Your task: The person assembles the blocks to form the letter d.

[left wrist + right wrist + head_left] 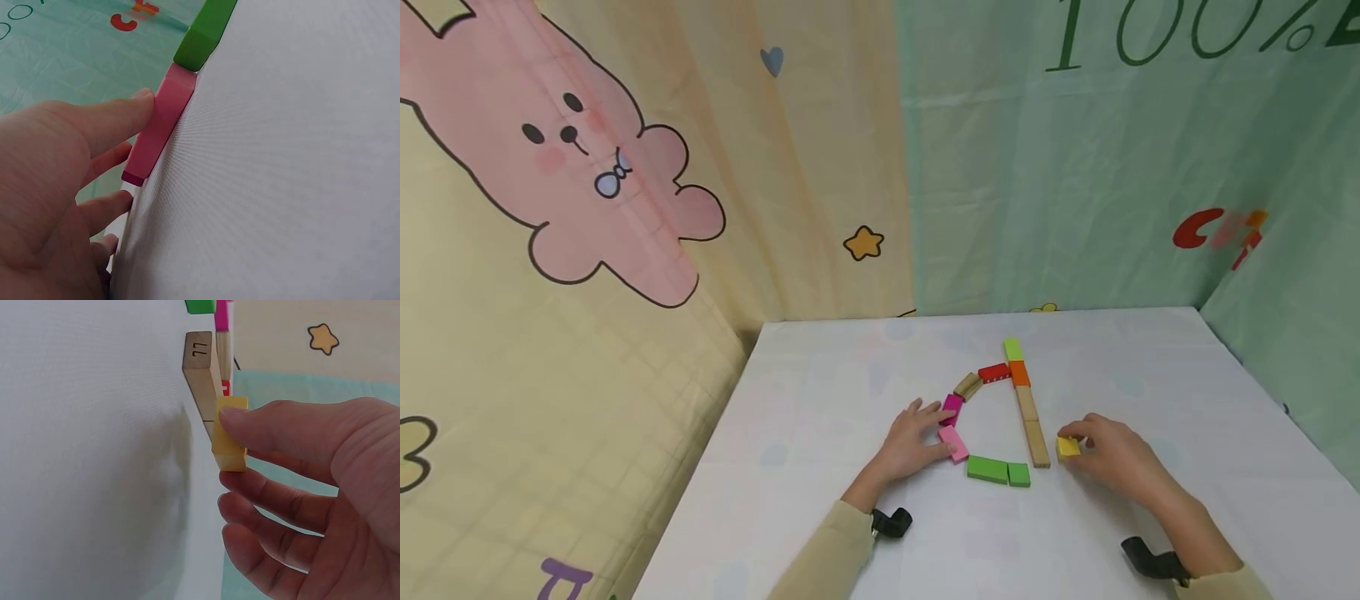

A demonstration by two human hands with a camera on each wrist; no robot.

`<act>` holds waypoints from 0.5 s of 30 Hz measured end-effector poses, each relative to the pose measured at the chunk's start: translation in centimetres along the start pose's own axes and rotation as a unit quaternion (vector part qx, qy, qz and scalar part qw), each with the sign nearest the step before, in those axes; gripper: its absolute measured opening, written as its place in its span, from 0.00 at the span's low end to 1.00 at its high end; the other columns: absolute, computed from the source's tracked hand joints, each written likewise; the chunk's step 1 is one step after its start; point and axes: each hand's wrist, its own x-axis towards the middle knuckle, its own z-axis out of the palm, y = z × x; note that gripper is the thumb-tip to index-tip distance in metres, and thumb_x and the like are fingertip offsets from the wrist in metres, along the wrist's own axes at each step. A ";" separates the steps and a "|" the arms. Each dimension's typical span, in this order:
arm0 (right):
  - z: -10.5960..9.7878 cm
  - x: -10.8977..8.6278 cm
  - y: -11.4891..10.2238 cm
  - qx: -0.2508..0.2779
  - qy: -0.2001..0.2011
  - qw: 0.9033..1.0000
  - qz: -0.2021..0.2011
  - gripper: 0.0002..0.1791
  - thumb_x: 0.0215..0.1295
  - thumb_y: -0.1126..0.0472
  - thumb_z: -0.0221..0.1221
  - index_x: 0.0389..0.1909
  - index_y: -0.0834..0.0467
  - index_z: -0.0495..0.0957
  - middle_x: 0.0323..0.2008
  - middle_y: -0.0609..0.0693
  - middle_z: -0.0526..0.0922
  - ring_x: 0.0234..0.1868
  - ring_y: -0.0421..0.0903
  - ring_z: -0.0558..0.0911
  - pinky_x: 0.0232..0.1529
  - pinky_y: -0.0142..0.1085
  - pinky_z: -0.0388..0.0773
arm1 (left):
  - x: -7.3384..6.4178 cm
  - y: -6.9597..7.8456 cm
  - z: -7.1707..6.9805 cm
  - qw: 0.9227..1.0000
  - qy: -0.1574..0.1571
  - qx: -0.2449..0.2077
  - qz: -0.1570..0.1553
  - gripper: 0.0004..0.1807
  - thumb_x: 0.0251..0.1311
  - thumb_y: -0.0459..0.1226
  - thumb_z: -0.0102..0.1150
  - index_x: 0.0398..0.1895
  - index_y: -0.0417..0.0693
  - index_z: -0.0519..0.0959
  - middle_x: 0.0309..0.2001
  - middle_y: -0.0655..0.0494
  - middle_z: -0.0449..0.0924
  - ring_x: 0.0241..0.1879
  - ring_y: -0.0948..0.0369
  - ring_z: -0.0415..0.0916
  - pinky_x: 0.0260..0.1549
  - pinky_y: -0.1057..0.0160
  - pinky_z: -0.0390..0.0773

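My left hand (pixel 906 443) rests at the left side of a curve of wooden blocks. Its thumb touches the pink block (pixel 953 443), and a finger reaches the magenta block (pixel 952 409) just above. In the left wrist view the thumb (pixel 128 115) lies against the pink block (pixel 164 119), beside a green block (pixel 205 34). Between thumb and fingertips, my right hand (pixel 1116 454) pinches a yellow block (pixel 1067 447), right of the column's lower plain wooden block (pixel 1037 443). The right wrist view shows the yellow block (pixel 230 434) held near a wooden block marked 77 (pixel 200 353).
The column continues up through another plain block (pixel 1027 403), an orange block (pixel 1019 373) and a lime block (pixel 1012 349). A red block (pixel 995 372) and a tan block (pixel 967 385) form the upper curve; green blocks (pixel 987 469) lie at the bottom. Printed curtains stand behind the white table (pixel 850 358).
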 end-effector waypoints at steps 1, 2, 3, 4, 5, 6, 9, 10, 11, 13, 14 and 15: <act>0.0 -0.1 -0.1 -0.001 -0.001 1.000 0.002 0.20 0.53 0.61 0.75 0.48 0.56 0.86 0.38 0.47 0.80 0.41 0.50 0.78 0.39 0.48 0.80 | 0.0 0.0 0.0 1.000 0.000 0.002 0.003 0.33 0.64 0.54 0.64 0.73 0.63 0.71 0.76 0.59 0.60 0.78 0.50 0.42 0.72 0.40 0.45; 0.1 -0.2 -0.2 -0.001 -0.001 1.000 0.004 0.20 0.53 0.60 0.75 0.48 0.55 0.86 0.38 0.47 0.80 0.41 0.50 0.78 0.39 0.47 0.80 | 0.0 0.0 0.0 1.000 0.002 0.003 0.007 0.33 0.64 0.53 0.64 0.72 0.62 0.71 0.76 0.58 0.61 0.78 0.50 0.43 0.72 0.41 0.45; 0.1 -0.3 -0.4 -0.003 -0.002 1.000 0.005 0.20 0.52 0.60 0.75 0.48 0.55 0.86 0.38 0.46 0.80 0.41 0.50 0.78 0.39 0.47 0.80 | 0.0 0.0 0.0 1.000 0.002 0.003 0.010 0.33 0.64 0.53 0.64 0.72 0.61 0.71 0.76 0.58 0.61 0.78 0.50 0.43 0.72 0.41 0.45; 0.1 -0.4 -0.5 -0.005 -0.002 1.000 0.004 0.20 0.52 0.60 0.76 0.48 0.55 0.86 0.38 0.47 0.80 0.40 0.50 0.78 0.39 0.47 0.80 | 0.0 0.0 0.0 1.000 0.003 0.003 0.013 0.33 0.64 0.53 0.64 0.72 0.61 0.71 0.76 0.57 0.61 0.78 0.49 0.43 0.72 0.41 0.45; 0.1 -0.5 -0.7 -0.006 -0.001 1.000 0.004 0.20 0.52 0.60 0.76 0.48 0.55 0.86 0.38 0.47 0.80 0.40 0.50 0.78 0.39 0.48 0.80 | 0.0 0.0 0.0 1.000 0.002 0.004 0.016 0.33 0.64 0.53 0.64 0.72 0.60 0.71 0.76 0.57 0.61 0.78 0.49 0.43 0.72 0.41 0.44; 0.0 -0.5 -0.9 -0.007 0.000 1.000 0.002 0.20 0.52 0.59 0.76 0.47 0.55 0.86 0.38 0.47 0.80 0.40 0.50 0.78 0.39 0.48 0.80 | 0.1 0.0 0.0 1.000 0.000 0.004 0.016 0.33 0.64 0.53 0.64 0.72 0.61 0.71 0.76 0.57 0.60 0.78 0.49 0.43 0.72 0.42 0.44; 0.1 -0.8 -1.5 -0.006 -0.002 1.000 -0.003 0.20 0.51 0.59 0.76 0.47 0.55 0.86 0.37 0.46 0.79 0.40 0.49 0.77 0.38 0.47 0.80 | 0.1 0.1 0.0 1.000 0.001 0.003 0.015 0.33 0.65 0.53 0.64 0.73 0.61 0.71 0.76 0.57 0.60 0.78 0.49 0.43 0.72 0.42 0.44; 0.2 -0.8 -1.7 -0.005 -0.003 1.000 -0.005 0.20 0.51 0.59 0.76 0.47 0.54 0.86 0.37 0.46 0.79 0.39 0.49 0.77 0.38 0.46 0.80 | 0.1 0.1 0.0 1.000 0.001 0.003 0.015 0.33 0.65 0.53 0.64 0.73 0.61 0.71 0.76 0.57 0.60 0.78 0.49 0.43 0.72 0.42 0.44; 0.3 -0.9 -1.9 -0.005 -0.004 1.000 -0.007 0.20 0.51 0.58 0.77 0.47 0.54 0.86 0.36 0.45 0.79 0.39 0.48 0.77 0.38 0.45 0.80 | 0.1 0.1 0.0 1.000 0.002 0.005 0.014 0.33 0.65 0.53 0.64 0.73 0.61 0.71 0.76 0.57 0.60 0.78 0.49 0.43 0.72 0.42 0.44; 0.4 -1.1 -2.3 -0.003 -0.006 1.000 -0.011 0.20 0.51 0.58 0.77 0.47 0.53 0.87 0.36 0.44 0.79 0.39 0.48 0.77 0.37 0.44 0.79 | 0.0 0.1 0.0 1.000 0.004 0.006 0.015 0.33 0.64 0.52 0.64 0.72 0.60 0.71 0.76 0.56 0.61 0.78 0.48 0.43 0.72 0.41 0.44; 0.4 -1.1 -2.5 -0.005 -0.005 1.000 -0.015 0.20 0.51 0.58 0.77 0.47 0.53 0.87 0.36 0.44 0.79 0.39 0.48 0.77 0.36 0.43 0.79 | -0.1 0.1 -0.1 1.000 0.006 0.006 0.015 0.33 0.64 0.52 0.64 0.72 0.59 0.71 0.75 0.56 0.61 0.78 0.48 0.44 0.72 0.41 0.45; 0.5 -1.2 -2.6 -0.006 -0.005 1.000 -0.019 0.20 0.51 0.58 0.77 0.47 0.54 0.86 0.36 0.44 0.79 0.38 0.48 0.77 0.36 0.43 0.79 | -0.1 0.1 -0.1 1.000 0.004 0.007 0.013 0.33 0.64 0.52 0.64 0.72 0.60 0.71 0.76 0.56 0.61 0.78 0.48 0.43 0.72 0.41 0.44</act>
